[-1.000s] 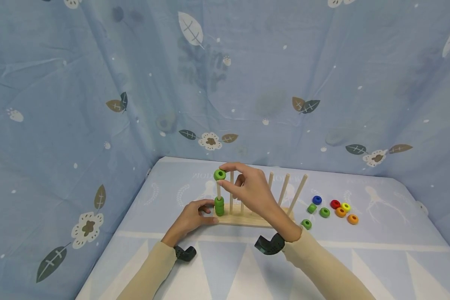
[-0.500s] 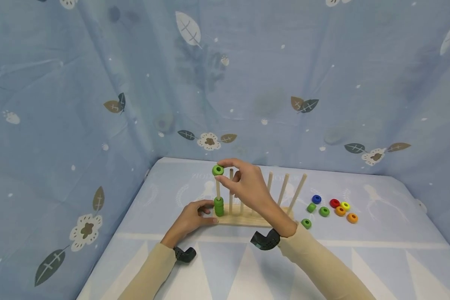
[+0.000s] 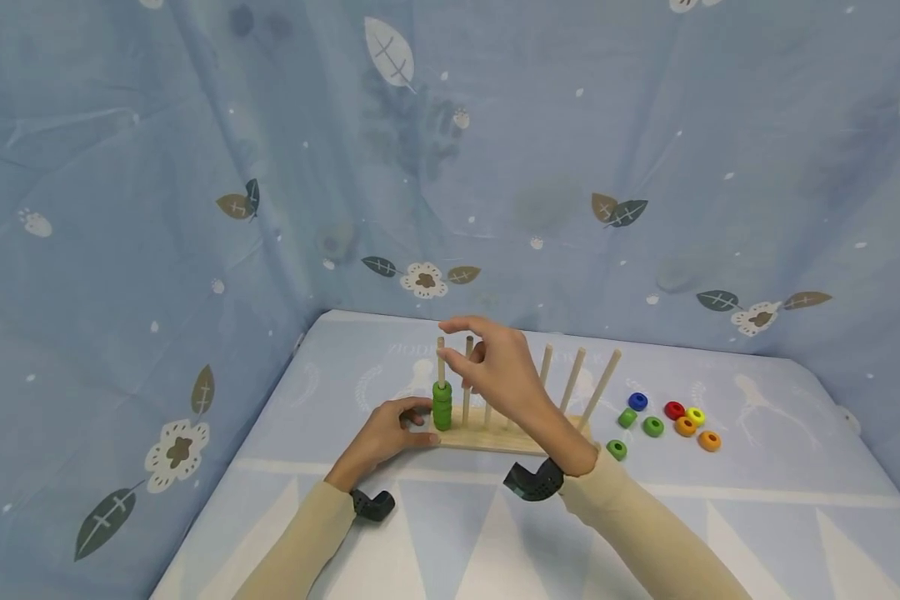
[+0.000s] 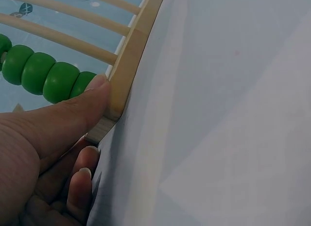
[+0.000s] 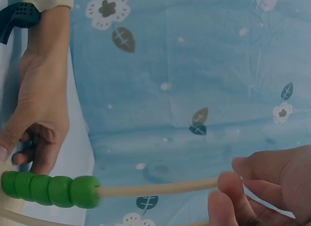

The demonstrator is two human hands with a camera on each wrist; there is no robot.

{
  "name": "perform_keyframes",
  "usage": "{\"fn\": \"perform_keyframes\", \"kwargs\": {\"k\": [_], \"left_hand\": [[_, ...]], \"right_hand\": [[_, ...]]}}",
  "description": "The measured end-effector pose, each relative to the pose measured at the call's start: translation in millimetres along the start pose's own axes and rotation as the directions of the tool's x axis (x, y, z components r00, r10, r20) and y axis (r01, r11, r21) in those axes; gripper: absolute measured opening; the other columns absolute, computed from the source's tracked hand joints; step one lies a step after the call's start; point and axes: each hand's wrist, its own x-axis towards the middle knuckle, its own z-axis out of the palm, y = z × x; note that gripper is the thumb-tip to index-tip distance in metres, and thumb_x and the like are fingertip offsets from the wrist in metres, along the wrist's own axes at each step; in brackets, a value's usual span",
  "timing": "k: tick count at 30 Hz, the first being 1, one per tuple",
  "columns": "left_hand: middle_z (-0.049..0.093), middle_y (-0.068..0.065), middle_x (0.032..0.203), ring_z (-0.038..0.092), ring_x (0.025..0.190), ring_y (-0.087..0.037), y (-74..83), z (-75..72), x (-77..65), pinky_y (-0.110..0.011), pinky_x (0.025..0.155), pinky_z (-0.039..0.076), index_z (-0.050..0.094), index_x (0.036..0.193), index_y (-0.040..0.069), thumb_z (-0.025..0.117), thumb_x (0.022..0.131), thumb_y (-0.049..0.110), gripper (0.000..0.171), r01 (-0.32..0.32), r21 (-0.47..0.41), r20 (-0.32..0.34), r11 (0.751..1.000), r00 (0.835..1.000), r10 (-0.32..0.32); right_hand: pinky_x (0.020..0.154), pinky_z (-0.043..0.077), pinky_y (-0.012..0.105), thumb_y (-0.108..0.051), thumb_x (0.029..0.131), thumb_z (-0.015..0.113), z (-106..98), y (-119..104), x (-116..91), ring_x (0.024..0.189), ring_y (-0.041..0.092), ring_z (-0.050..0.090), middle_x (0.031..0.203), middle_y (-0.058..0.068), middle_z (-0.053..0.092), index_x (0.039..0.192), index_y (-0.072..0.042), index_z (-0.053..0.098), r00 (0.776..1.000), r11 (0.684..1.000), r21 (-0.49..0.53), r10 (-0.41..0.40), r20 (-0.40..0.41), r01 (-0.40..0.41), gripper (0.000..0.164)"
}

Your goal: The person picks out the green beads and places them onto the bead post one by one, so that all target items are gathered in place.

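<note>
A wooden peg rack [image 3: 487,443] with a row of upright pegs stands on the table. My left hand [image 3: 386,432] grips the left end of its base, thumb on the front side in the left wrist view. Several green beads [image 3: 442,408] are stacked on the leftmost peg [image 5: 155,189], the topmost one [image 5: 84,192] around the peg with bare wood above it. My right hand [image 3: 506,371] is at the top of that peg, thumb and fingers apart, nothing between them. In the right wrist view its fingertips [image 5: 227,182] are right at the peg's tip.
Right of the rack lie loose beads: a blue one [image 3: 637,402], a red one [image 3: 674,410], a yellow one [image 3: 694,416], green ones [image 3: 652,427] and orange ones [image 3: 709,441]. A patterned blue cloth [image 3: 532,167] hangs behind the table.
The green bead pinched by my right hand at the peg's top has been let go and dropped onto the stack. The left hand stays on the rack's end.
</note>
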Motion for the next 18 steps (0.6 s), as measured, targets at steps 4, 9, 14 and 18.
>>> {"fn": "perform_keyframes", "kwargs": {"k": [4, 9, 14, 18], "left_hand": [[0.065, 0.001, 0.099, 0.058, 0.086, -0.019, 0.7, 0.6, 0.7, -0.037, 0.077, 0.047, 0.070, 0.126, 0.019, 0.092, 0.074, 0.029, 0.057, 0.014, -0.001, -0.004, 1.000, 1.000, -0.014], [0.065, 0.000, 0.099, 0.057, 0.084, -0.020, 1.8, 0.7, -0.3, -0.037, 0.075, 0.046, 0.070, 0.126, 0.018, 0.092, 0.074, 0.029, 0.058, 0.014, 0.008, -0.005, 1.000, 1.000, -0.014], [0.066, -0.001, 0.101, 0.057, 0.085, -0.020, 2.5, 0.4, -0.8, -0.037, 0.075, 0.046, 0.070, 0.126, 0.019, 0.091, 0.074, 0.029, 0.057, 0.004, 0.009, -0.010, 1.000, 1.000, -0.004], [0.066, 0.000, 0.103, 0.058, 0.086, -0.020, 1.5, 0.3, -0.8, -0.037, 0.074, 0.046, 0.070, 0.126, 0.019, 0.091, 0.075, 0.028, 0.056, -0.001, 0.011, -0.012, 1.000, 1.000, 0.001]], "right_hand": [[0.044, 0.046, 0.030, -0.022, 0.094, 0.074, -2.2, 1.3, -4.4, 0.046, 0.009, 0.057, 0.075, -0.003, 0.067, 0.121, -0.019, 0.070, 1.000, 1.000, 0.010, -0.011, 0.006, 0.011, 0.027], [0.045, 0.046, 0.030, -0.024, 0.094, 0.074, -6.6, 2.8, -12.7, 0.047, 0.010, 0.058, 0.077, -0.009, 0.064, 0.118, -0.021, 0.072, 1.000, 0.999, 0.020, -0.027, -0.001, 0.027, 0.024], [0.045, 0.046, 0.029, -0.025, 0.094, 0.075, -12.7, 5.0, -22.3, 0.048, 0.006, 0.057, 0.089, -0.013, 0.067, 0.116, -0.026, 0.071, 0.998, 0.998, 0.030, -0.058, -0.005, 0.058, 0.023], [0.045, 0.046, 0.029, -0.025, 0.094, 0.074, -17.4, 8.3, -30.6, 0.048, 0.007, 0.057, 0.099, -0.012, 0.069, 0.115, -0.026, 0.072, 0.998, 0.997, 0.034, -0.069, -0.002, 0.069, 0.021]]}}
